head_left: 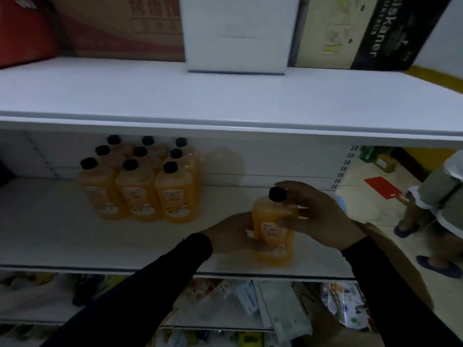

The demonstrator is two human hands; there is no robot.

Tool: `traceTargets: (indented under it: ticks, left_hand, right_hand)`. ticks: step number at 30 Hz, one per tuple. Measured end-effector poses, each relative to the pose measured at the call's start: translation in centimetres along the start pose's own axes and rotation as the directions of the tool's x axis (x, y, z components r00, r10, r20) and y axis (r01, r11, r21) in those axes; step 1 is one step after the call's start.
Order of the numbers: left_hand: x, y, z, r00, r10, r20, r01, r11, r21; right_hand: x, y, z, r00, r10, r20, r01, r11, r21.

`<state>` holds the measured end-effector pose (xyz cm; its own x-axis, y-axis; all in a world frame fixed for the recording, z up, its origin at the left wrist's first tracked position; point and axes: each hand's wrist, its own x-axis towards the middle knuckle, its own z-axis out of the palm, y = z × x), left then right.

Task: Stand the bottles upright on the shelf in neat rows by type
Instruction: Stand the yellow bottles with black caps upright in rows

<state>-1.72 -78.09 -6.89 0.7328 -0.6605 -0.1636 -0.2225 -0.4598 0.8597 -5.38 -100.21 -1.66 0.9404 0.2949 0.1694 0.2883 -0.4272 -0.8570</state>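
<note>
An orange bottle [271,229] with a black cap stands upright near the front right of the middle shelf [62,241]. My left hand [231,234] grips its lower body from the left. My right hand [318,214] holds its shoulder and neck from the right, fingers curled round just under the cap. To the left, several matching orange bottles [140,186] with black caps stand upright in three rows running back to the shelf's rear panel.
The upper shelf [225,96] carries cardboard boxes [125,26] and a white box [238,36]. The shelf below holds loose packets [275,309]. A person [436,204] stands in the aisle at right beside the shelf end.
</note>
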Motion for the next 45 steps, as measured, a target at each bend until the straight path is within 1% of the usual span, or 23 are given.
traceTargets:
  ticks: [1, 3, 6, 9, 11, 14, 17, 18, 19, 21, 23, 25, 29, 34, 40, 45]
  left_hand:
    - [-0.9, -0.7, 0.0, 1.0, -0.017, -0.026, 0.016, 0.999, -0.051]
    - [-2.9, -2.2, -0.6, 0.989, -0.049, -0.139, 0.033, 0.993, -0.112]
    - [-5.8, -4.5, -2.4, 0.955, -0.08, -0.287, 0.052, 0.993, -0.102]
    - [-8.7, -6.5, -4.4, 0.929, -0.078, -0.362, 0.042, 0.993, -0.106]
    - [-10.3, -7.2, -5.6, 0.919, -0.074, -0.387, 0.043, 0.995, -0.09]
    - [-12.6, -8.9, -7.4, 0.908, -0.053, -0.415, 0.039, 0.998, -0.042]
    - [-15.4, -11.9, -9.6, 0.904, -0.056, -0.424, 0.124, 0.983, 0.135]
    - [-16.4, -13.2, -10.3, 0.903, -0.065, -0.425, 0.178, 0.956, 0.232]
    - [-17.3, -14.5, -10.9, 0.899, -0.088, -0.429, 0.249, 0.909, 0.335]
    - [-18.7, -16.4, -11.6, 0.879, -0.153, -0.451, 0.386, 0.785, 0.485]
    - [-19.4, -17.9, -11.8, 0.878, -0.167, -0.448, 0.42, 0.716, 0.557]
    - [-19.5, -18.9, -11.6, 0.898, -0.143, -0.415, 0.391, 0.691, 0.608]
    - [-19.4, -20.0, -11.4, 0.908, -0.063, -0.413, 0.347, 0.665, 0.661]
    - [-19.2, -20.5, -11.4, 0.91, -0.052, -0.411, 0.341, 0.654, 0.675]
    - [-18.9, -20.8, -11.1, 0.889, -0.051, -0.454, 0.379, 0.637, 0.672]
    - [-18.9, -20.5, -11.2, 0.891, -0.059, -0.451, 0.384, 0.628, 0.677]
  right_hand:
    - [0.5, -0.1, 0.9, 1.0, -0.007, 0.018, 0.007, 0.999, 0.033]
    - [1.6, -0.6, 3.3, 1.0, -0.017, 0.011, 0.016, 0.996, 0.085]
    - [2.9, -1.3, 7.8, 0.999, 0.032, -0.007, -0.031, 0.988, 0.154]
    - [3.8, -1.6, 12.9, 0.998, 0.059, 0.034, -0.064, 0.985, 0.161]
    - [4.5, -2.1, 15.7, 0.998, 0.059, 0.003, -0.059, 0.986, 0.157]
    - [5.7, -3.5, 18.7, 0.997, 0.065, -0.041, -0.059, 0.991, 0.123]
    - [6.8, -4.6, 21.2, 0.991, 0.095, -0.099, -0.084, 0.99, 0.112]
    - [7.1, -4.9, 21.9, 0.986, 0.113, -0.125, -0.099, 0.988, 0.116]
    - [7.2, -5.2, 22.4, 0.981, 0.128, -0.148, -0.111, 0.987, 0.116]
    - [7.1, -5.7, 23.2, 0.971, 0.137, -0.196, -0.12, 0.988, 0.097]
    - [6.7, -6.2, 23.9, 0.957, 0.151, -0.249, -0.137, 0.988, 0.075]
    - [6.3, -6.1, 24.9, 0.935, 0.179, -0.306, -0.175, 0.984, 0.04]
    - [6.1, -5.2, 27.5, 0.888, 0.232, -0.397, -0.268, 0.963, -0.036]
    - [6.8, -4.4, 29.1, 0.824, 0.294, -0.483, -0.342, 0.939, -0.013]
    - [7.4, -3.3, 29.1, 0.822, 0.289, -0.491, -0.34, 0.94, -0.015]
    - [7.7, -2.9, 29.0, 0.829, 0.276, -0.486, -0.32, 0.947, -0.007]
